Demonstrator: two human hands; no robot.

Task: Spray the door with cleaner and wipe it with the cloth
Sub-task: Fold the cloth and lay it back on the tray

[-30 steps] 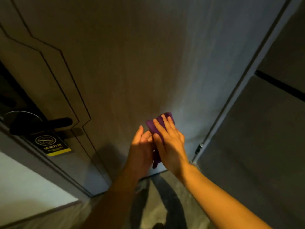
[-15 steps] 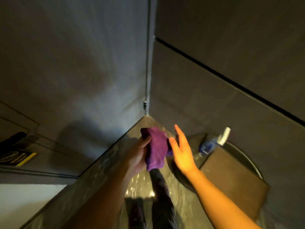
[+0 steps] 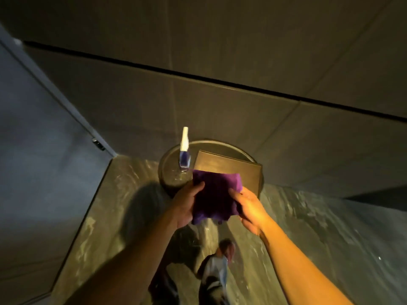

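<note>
A purple cloth [image 3: 214, 194] is stretched flat between both my hands, low over the floor. My left hand [image 3: 187, 204] grips its left edge with the thumb on top. My right hand [image 3: 247, 206] pinches its right edge. Just beyond the cloth stands a blue spray bottle [image 3: 184, 158] with a white nozzle, upright on a round dark stand [image 3: 169, 172]. The grey door [image 3: 39, 133] fills the left side of the view, apart from both hands.
A flat brown rectangular box [image 3: 233, 167] lies on the round stand beside the bottle. A grey panelled wall [image 3: 242, 106] with a black groove rises behind. The glossy stone floor [image 3: 308, 227] reflects light; my feet [image 3: 217, 271] show below.
The view swung right, away from the door toward the stand. The cloth left the door and passed to my left hand; now both hands hold it spread out.
</note>
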